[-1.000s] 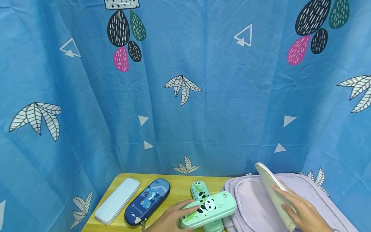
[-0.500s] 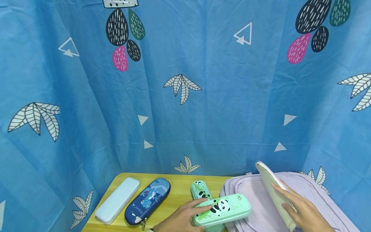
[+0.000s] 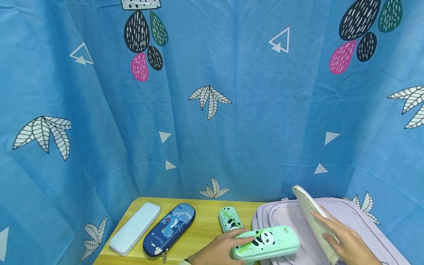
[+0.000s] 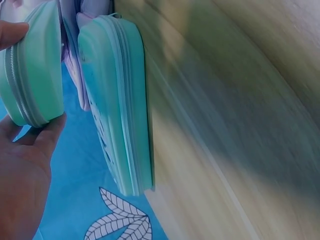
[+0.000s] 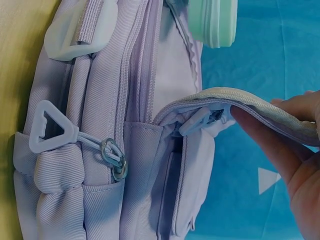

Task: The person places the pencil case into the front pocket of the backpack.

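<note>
My left hand [image 3: 218, 250] grips a mint-green pencil case [image 3: 281, 241] with a panda print, thumb and fingers on opposite sides in the left wrist view. The case's far end is over the lavender backpack [image 3: 357, 213], which lies on its back. A second green panda pencil case [image 3: 228, 216] lies on the table, partly hidden beneath the held one. With my right hand [image 3: 351, 243] I hold the backpack's front flap [image 3: 313, 221] raised, its pale lining facing left. Fingers and thumb pinch the flap [image 5: 240, 100] in the right wrist view, where the held case [image 5: 212, 22] shows at the top.
On the left of the yellow wooden table [image 3: 198, 235] lie a pale blue pencil case [image 3: 135, 228] and a dark blue dinosaur pencil case [image 3: 169, 230]. A blue patterned curtain [image 3: 251, 110] hangs behind and on both sides.
My left hand has carried the green pencil case rightward, off the second green case toward the backpack's opening. The right hand and the raised flap have stayed in place.
</note>
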